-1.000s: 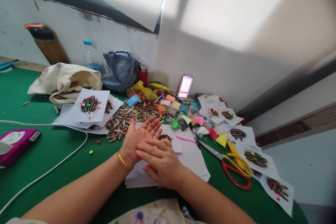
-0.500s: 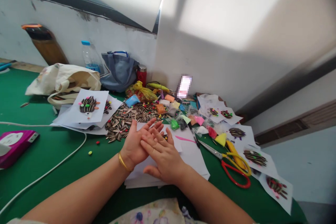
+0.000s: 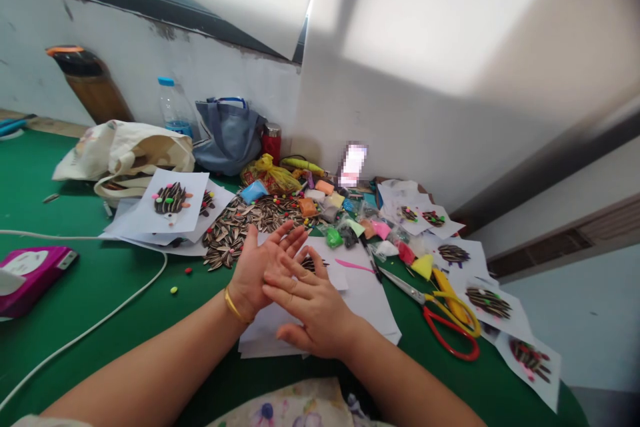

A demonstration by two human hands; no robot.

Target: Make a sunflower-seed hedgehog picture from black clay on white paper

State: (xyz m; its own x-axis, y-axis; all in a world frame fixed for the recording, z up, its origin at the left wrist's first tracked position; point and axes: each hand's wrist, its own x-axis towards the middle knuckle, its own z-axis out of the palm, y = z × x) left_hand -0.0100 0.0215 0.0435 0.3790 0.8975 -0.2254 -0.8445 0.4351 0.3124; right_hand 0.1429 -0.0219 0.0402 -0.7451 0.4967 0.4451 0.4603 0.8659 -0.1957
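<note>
The left hand (image 3: pixel 253 275) lies palm up, and the right hand (image 3: pixel 320 313) lies palm down partly over it. The fingers of both hands are loose and mostly straight, not clenched. The hands look like they are pressing or rubbing together. I cannot tell if something small is between them. If there is, opening them would call for a slow, flat lift so it does not drop. A small white card with striped brown seeds (image 3: pixel 315 264) is just past the fingers, on a stack of big white paper (image 3: pixel 367 307). A thin pink strip (image 3: pixel 354 266) lies to its right. Farther right are long metal scissors with red and yellow handles (image 3: pixel 407 287), near more white cards with seed shapes (image 3: pixel 487 303). On the far side are a big heap of striped seeds (image 3: pixel 225 230) and little bags of soft stuff in many colors (image 3: pixel 333 237). To the left sits a white card with a seed animal (image 3: pixel 173 203), and near the left edge a shiny magenta box (image 3: pixel 47 273). All this is on a smooth green table (image 3: pixel 115 273). At the far side, a blue cloth bag (image 3: pixel 227 137) stands by a scuffed white wall (image 3: pixel 240 73).
</note>
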